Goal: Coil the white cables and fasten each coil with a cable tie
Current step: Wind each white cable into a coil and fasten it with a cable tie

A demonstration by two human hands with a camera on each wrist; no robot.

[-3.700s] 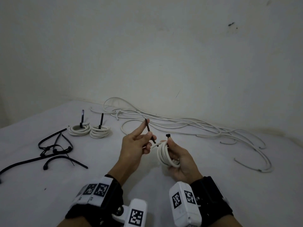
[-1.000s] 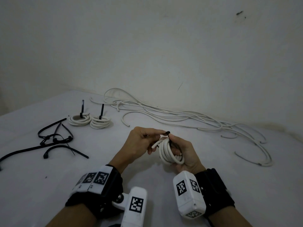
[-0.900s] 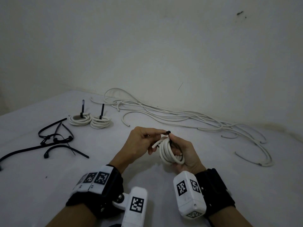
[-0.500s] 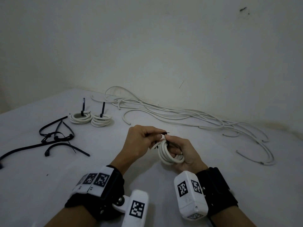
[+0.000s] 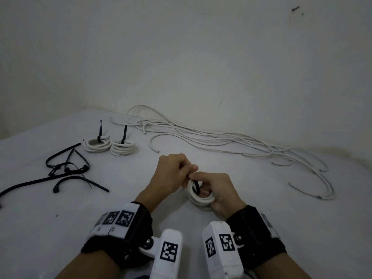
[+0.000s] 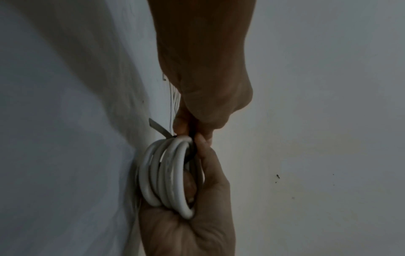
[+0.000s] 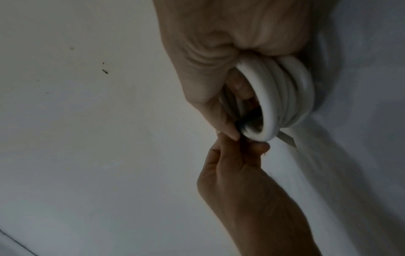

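While the third coil [image 5: 200, 195] sits in our right hand [image 5: 218, 191], just above the table [image 5: 261, 228] at centre front, we log it as wound but not yet fastened. A black cable tie [image 5: 196, 187] loops through its centre and over the turns; the head camera does not show whether the tail has entered the tie's head. Our right hand curls round the coil, thumb on top. Our left hand [image 5: 171, 174] pinches the tie at the top of the coil, fingers bent tight against the right thumb. The left wrist view shows four turns of white cable [image 6: 168, 175] side by side, with a short flat strap end [image 6: 158, 129] poking out near the pinch.

Done, by our judgement: two tied coils [image 5: 109, 144] at the back left, touching each other, each with a black tie tail standing upright. In hand: one coil, tie being closed.

Left: the loose white cables [image 5: 221, 141] strewn along the wall [image 5: 181, 57]. They overlap too much for a firm count; several cut ends show, so we estimate several more coils.

Spare black ties [image 5: 66, 170] lie in a tangle at the far left; we can tell at least four, exact count unclear.

Tally: coils three, of which two tied; hands two, both occupied.
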